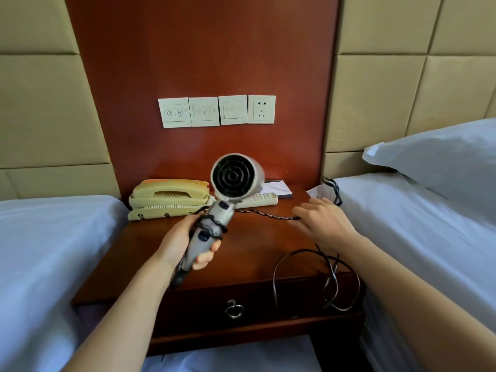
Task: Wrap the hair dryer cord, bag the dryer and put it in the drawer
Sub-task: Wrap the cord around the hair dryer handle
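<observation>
Wrapping is underway: the left hand [188, 241] grips the hair dryer [228, 194] above the nightstand [249, 245], the right hand [323, 220] pinches the cord [268, 214], slack dangling, with bag [326, 190] unused and drawer [268, 299] shut.

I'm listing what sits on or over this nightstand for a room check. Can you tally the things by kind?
Hair dryer, held in the left hand: 1
Telephone: 1
Remote control: 1
Notepad: 1
Bag, at the right edge by the bed: 1
Total: 5
</observation>
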A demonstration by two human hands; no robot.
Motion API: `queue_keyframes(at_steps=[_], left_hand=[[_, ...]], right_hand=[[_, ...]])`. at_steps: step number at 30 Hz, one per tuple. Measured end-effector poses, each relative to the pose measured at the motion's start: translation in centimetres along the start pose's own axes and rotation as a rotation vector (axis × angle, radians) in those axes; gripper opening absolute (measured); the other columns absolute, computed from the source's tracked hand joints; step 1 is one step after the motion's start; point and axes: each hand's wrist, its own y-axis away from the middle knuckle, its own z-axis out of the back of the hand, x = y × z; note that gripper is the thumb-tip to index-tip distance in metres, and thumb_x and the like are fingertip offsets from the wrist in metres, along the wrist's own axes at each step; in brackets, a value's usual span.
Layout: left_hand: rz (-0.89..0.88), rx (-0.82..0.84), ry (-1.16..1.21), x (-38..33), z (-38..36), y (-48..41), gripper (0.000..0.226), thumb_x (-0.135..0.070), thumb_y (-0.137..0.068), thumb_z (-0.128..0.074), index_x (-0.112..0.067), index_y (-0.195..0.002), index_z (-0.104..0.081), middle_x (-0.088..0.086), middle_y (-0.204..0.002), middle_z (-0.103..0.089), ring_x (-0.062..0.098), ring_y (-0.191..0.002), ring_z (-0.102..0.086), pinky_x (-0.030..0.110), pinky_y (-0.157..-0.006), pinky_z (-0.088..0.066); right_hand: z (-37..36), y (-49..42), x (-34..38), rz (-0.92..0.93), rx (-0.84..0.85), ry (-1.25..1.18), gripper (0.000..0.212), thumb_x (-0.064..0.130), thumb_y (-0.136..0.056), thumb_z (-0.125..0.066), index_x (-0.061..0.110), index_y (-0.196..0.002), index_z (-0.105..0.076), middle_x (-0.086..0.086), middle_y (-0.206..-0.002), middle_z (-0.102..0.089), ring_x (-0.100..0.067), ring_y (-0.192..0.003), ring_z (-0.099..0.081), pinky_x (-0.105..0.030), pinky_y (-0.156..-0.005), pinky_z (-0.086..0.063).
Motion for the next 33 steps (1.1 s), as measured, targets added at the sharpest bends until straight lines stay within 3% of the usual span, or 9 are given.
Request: queue_keyframes(at_steps=[2,6,10,14,18,24,27,33], left_hand=[[-0.003,-0.024,0.084,0.1,0.4,-0.1,0.058,-0.042,-0.098,-0.016,0.002,-0.08,-0.05,0.01,-0.046,-0.052,0.014,-0.022,-0.038,0.01,-0.026,-0.029],[-0.047,-0.047,0.264,-0.1,0.8,-0.3,0.071,-0.045,-0.098,-0.018,0.002,-0.066,-0.059,0.008,-0.047,-0.051,0.011,-0.022,-0.036,0.01,-0.024,-0.027],[-0.118,-0.144,0.363,-0.2,1.1,-0.3,0.053,-0.043,-0.1,-0.021,-0.004,-0.085,-0.053,0.006,-0.05,-0.054,0.009,-0.024,-0.036,0.01,-0.024,-0.026],[-0.104,-0.494,0.119,-1.0,3.1,-1.9,0.041,-0.035,-0.101,-0.029,-0.004,-0.107,-0.056,0.005,-0.065,-0.053,0.013,-0.025,-0.048,0.015,-0.025,-0.034],[-0.129,-0.458,0.204,-0.5,3.1,-1.4,0.057,-0.058,-0.09,-0.043,-0.002,-0.082,-0.056,0.008,-0.059,-0.049,0.011,-0.027,-0.041,0.015,-0.026,-0.031],[-0.145,-0.711,-0.056,-0.7,2.3,-1.2,0.053,-0.047,-0.086,-0.06,0.003,-0.068,-0.059,0.012,-0.058,-0.054,0.013,-0.03,-0.044,0.017,-0.03,-0.033],[-0.184,-0.806,-0.256,-0.5,1.3,-0.8,0.053,-0.05,-0.085,-0.059,0.002,-0.074,-0.063,0.012,-0.061,-0.061,0.015,-0.035,-0.047,0.019,-0.033,-0.035],[-0.236,-0.738,-0.873,-0.7,-0.5,0.2,0.039,-0.053,-0.084,-0.054,-0.015,-0.082,-0.062,0.008,-0.069,-0.067,0.02,-0.049,-0.06,0.029,-0.044,-0.048]], right_hand=[[0.1,0.2,0.3,0.034,-0.01,-0.086,0.039,0.046,-0.087,-0.037,0.02,-0.071,-0.061,0.005,-0.056,-0.058,-0.019,-0.058,-0.057,-0.027,-0.053,-0.041],[-0.2,0.6,0.9,0.119,0.004,-0.16,0.04,0.044,-0.09,-0.036,0.02,-0.068,-0.06,0.006,-0.055,-0.057,-0.017,-0.056,-0.055,-0.028,-0.053,-0.039],[-0.6,0.8,1.6,0.188,0.005,-0.072,0.039,0.044,-0.089,-0.036,0.025,-0.063,-0.059,0.009,-0.052,-0.056,-0.013,-0.055,-0.055,-0.023,-0.05,-0.039],[0.1,0.5,2.1,0.249,-0.042,-0.051,0.038,0.043,-0.089,-0.036,0.025,-0.066,-0.061,0.009,-0.054,-0.056,-0.013,-0.056,-0.054,-0.024,-0.05,-0.038],[2.3,-0.4,2.8,0.27,-0.155,-0.043,0.037,0.041,-0.089,-0.04,0.021,-0.064,-0.06,0.007,-0.053,-0.055,-0.015,-0.055,-0.052,-0.025,-0.056,-0.024],[5.3,-1.6,4.5,0.307,-0.301,-0.029,0.033,0.035,-0.089,-0.046,0.016,-0.066,-0.063,0.005,-0.052,-0.057,-0.018,-0.052,-0.053,-0.024,-0.051,-0.036],[6.7,-2.5,5.6,0.331,-0.387,-0.002,0.03,0.032,-0.09,-0.05,0.015,-0.07,-0.064,0.004,-0.053,-0.056,-0.019,-0.053,-0.054,-0.026,-0.051,-0.037],[7.8,-3.4,6.6,0.314,-0.469,0.021,0.032,0.031,-0.095,-0.048,0.016,-0.07,-0.062,0.005,-0.053,-0.052,-0.018,-0.053,-0.049,-0.028,-0.055,-0.03]])
